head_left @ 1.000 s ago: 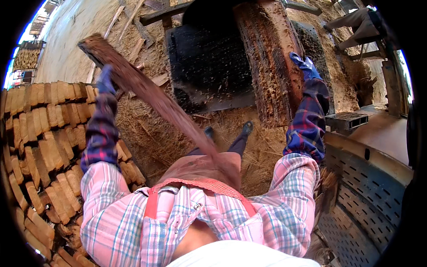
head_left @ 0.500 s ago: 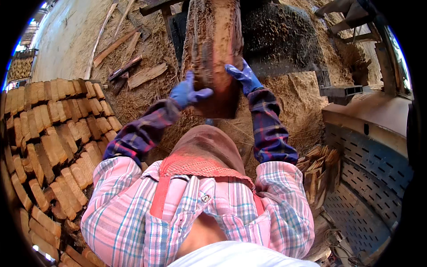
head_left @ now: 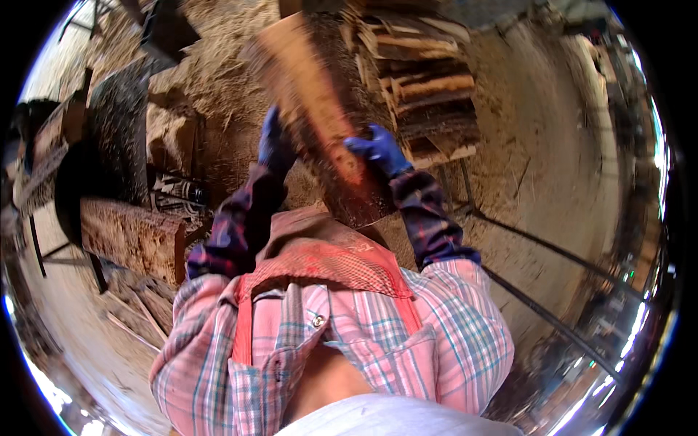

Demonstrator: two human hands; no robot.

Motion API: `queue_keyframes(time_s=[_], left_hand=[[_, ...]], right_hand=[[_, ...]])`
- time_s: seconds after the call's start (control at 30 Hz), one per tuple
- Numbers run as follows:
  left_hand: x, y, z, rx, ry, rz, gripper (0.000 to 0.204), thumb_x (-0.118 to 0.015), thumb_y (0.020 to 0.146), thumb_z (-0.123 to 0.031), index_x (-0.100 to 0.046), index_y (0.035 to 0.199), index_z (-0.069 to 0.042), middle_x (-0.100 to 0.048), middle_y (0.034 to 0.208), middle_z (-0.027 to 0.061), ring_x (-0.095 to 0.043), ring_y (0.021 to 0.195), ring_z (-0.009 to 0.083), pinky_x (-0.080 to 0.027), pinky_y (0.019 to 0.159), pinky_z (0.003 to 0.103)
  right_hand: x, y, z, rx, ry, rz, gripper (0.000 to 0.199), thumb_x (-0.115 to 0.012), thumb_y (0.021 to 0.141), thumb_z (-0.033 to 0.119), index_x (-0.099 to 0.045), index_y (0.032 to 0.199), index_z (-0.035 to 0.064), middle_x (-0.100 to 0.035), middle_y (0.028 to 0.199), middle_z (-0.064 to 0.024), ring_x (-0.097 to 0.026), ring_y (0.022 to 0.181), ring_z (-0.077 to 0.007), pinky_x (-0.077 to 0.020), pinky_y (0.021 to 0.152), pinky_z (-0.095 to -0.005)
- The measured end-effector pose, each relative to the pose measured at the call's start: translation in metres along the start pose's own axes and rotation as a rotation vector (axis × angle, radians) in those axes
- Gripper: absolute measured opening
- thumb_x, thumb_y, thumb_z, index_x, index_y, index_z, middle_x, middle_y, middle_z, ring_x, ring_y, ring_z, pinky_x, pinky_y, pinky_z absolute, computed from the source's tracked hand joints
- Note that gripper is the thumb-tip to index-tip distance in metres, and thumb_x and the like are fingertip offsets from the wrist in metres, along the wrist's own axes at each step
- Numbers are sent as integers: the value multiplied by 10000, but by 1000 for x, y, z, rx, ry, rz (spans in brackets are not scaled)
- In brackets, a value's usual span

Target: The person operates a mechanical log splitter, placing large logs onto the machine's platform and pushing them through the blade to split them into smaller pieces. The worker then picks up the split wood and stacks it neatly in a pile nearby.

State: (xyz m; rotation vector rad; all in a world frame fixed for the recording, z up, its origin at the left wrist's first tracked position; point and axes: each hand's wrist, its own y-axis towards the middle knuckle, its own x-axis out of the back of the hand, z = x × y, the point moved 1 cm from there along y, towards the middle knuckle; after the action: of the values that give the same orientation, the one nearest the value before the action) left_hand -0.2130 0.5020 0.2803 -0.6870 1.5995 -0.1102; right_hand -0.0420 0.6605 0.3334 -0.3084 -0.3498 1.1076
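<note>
Between my two hands is a thick wooden slab [head_left: 309, 98], orange-brown on its sawn face and dark and rough along its edges. It is tilted, its far end leaning left and its near end close to my apron [head_left: 327, 254]. My left hand [head_left: 276, 145], in a blue glove, grips the slab's left edge, with part of the fingers hidden by the wood. On the opposite edge my right hand [head_left: 379, 150], also gloved in blue, is closed with its thumb over the upper face. Motion blurs the slab's far end.
A stack of rough wooden slabs [head_left: 429, 91] stands at the far right. Dark metal bars [head_left: 560, 254] run out along the right side. At the left are a thick wooden block [head_left: 134, 232] and dark machine parts [head_left: 120, 123]. Sawdust [head_left: 218, 80] covers the ground ahead.
My body has turned, so the stacked blocks at the left are out of view and a slab stack shows at the right. The slab has come along in both hands, now tilted left.
</note>
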Motion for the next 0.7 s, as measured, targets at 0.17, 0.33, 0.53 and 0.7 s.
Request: queue_keyframes(time_s=[0.17, 0.33, 0.53, 0.7], left_hand=[[-115, 35, 94, -145, 575, 267, 363, -582, 878, -125, -465, 1188, 21, -542, 1157, 120, -535, 1035, 195, -422, 932, 324], [-39, -25, 48, -107, 862, 8, 507, -674, 820, -160, -453, 1235, 29, -529, 1179, 117, -520, 1091, 198, -443, 928, 340], [76, -101, -131, -587, 971, -597, 549, -685, 797, -291, -516, 1195, 47, -588, 1120, 134, -546, 1042, 202, -417, 921, 326], [112, -196, -227, -988, 735, -750, 392, -664, 812, -242, -566, 1081, 26, -581, 938, 37, -543, 889, 133, -449, 800, 285]], right_hand=[[118, -50, -91, 409, 266, -563, 381, -686, 802, 295, -639, 1059, 17, -634, 948, -23, -572, 820, -110, -473, 743, -256], [173, 51, -129, 85, 20, -749, 421, -636, 823, 357, -607, 1103, 45, -615, 880, -30, -556, 785, -135, -469, 756, -296], [-112, 175, -185, -251, 377, 629, 398, -637, 824, 226, -524, 1175, 78, -594, 934, -50, -578, 871, -160, -486, 756, -296], [-333, 211, 91, 316, 57, 991, 334, -635, 843, 186, -535, 1115, 20, -574, 934, -37, -552, 827, -125, -475, 776, -266]])
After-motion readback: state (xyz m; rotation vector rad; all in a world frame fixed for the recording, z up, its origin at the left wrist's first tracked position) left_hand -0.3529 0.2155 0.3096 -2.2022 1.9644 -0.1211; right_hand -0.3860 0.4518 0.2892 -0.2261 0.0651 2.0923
